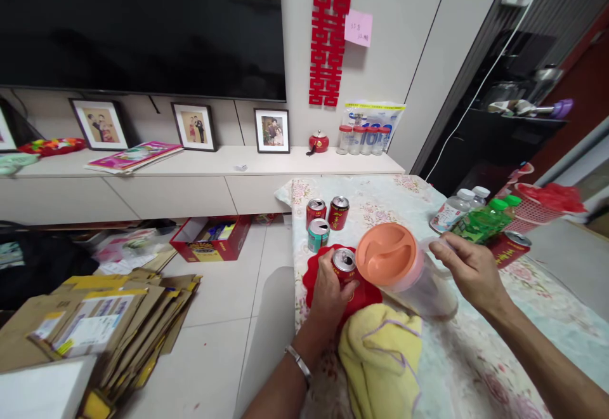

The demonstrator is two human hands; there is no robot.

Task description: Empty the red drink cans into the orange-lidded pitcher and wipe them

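My left hand [329, 293] is wrapped round a red drink can [343, 263] with an open top, on a red paper cut-out [366, 295] on the table. My right hand [469, 268] grips the handle of a clear plastic jug with an orange lid [389, 256], tilted toward the can. A yellow cloth [380, 355] lies in front of both hands. Two more red cans [337, 212] and a teal can [318, 234] stand just behind the held can.
The table has a floral cloth [476, 368]. Clear and green bottles [480, 222], another red can [511, 246] and a pink basket [542, 206] lie at the right. Flattened cardboard [109, 324] and a red box [212, 239] are on the floor left.
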